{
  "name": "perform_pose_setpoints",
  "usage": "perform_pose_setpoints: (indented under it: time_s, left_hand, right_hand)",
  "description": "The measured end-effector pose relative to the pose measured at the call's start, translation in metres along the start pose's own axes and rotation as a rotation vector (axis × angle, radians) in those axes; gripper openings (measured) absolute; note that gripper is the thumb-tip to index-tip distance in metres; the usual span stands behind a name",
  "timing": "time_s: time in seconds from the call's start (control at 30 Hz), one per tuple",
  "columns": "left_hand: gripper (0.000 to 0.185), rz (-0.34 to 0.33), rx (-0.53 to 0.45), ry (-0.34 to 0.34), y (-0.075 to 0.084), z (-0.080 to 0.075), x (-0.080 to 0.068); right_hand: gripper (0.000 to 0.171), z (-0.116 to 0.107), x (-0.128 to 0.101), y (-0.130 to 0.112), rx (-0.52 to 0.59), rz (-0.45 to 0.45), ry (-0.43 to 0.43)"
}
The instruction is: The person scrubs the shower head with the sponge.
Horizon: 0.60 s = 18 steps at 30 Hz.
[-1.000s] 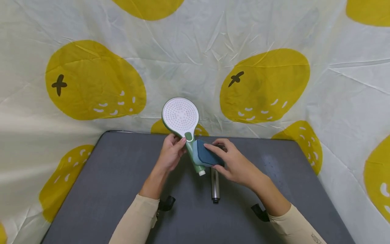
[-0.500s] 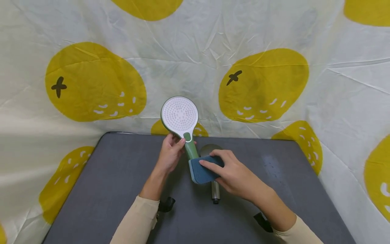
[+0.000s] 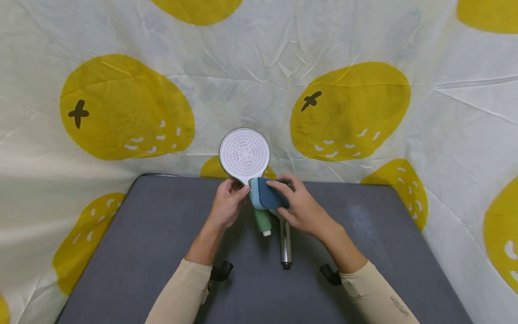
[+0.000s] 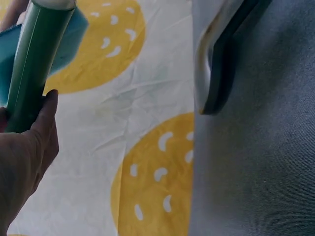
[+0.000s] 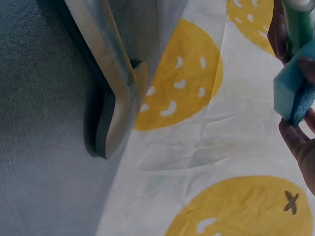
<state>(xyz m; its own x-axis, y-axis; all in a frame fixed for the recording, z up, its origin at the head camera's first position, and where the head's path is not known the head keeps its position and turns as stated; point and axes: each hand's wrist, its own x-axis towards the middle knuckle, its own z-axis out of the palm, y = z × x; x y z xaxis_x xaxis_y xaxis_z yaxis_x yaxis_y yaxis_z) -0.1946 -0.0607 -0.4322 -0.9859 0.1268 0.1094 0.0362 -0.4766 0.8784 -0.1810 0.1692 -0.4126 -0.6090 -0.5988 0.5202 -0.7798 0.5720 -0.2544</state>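
Observation:
A green shower head with a white perforated face [image 3: 244,152] is held up in my left hand [image 3: 226,204], which grips it just below the round head, thumb in front. My right hand [image 3: 301,204] pinches a sponge [image 3: 273,194], light blue on one side and dark blue on the other. The sponge's light side lies against the upper part of the green handle and hides the button there. In the left wrist view the green handle [image 4: 37,64] rises from my fingers with the sponge behind it. The right wrist view shows the sponge [image 5: 290,93] between thumb and fingers.
A second, silver shower head [image 3: 285,245] lies on the dark grey table [image 3: 162,234] beneath my hands, its round head mostly hidden by the right hand and sponge. Behind the table hangs a white cloth [image 3: 243,54] printed with yellow fruit.
The sponge in my right hand has gone down to the lower end of the handle and come back up to just below the head. My left hand keeps its grip; the shower head shifts slightly right.

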Motion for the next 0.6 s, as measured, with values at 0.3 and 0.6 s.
perform_pose_setpoints:
  time_s: [0.3, 0.6]
  left_hand:
    - [0.031, 0.033, -0.045, 0.011, 0.006, 0.001, 0.002]
    - [0.031, 0.067, -0.071, 0.084, 0.01, -0.004, 0.004]
  right_hand:
    - [0.071, 0.003, -0.001, 0.008, 0.309, 0.091, -0.043]
    - [0.075, 0.0, -0.032, -0.001, 0.522, 0.123, -0.163]
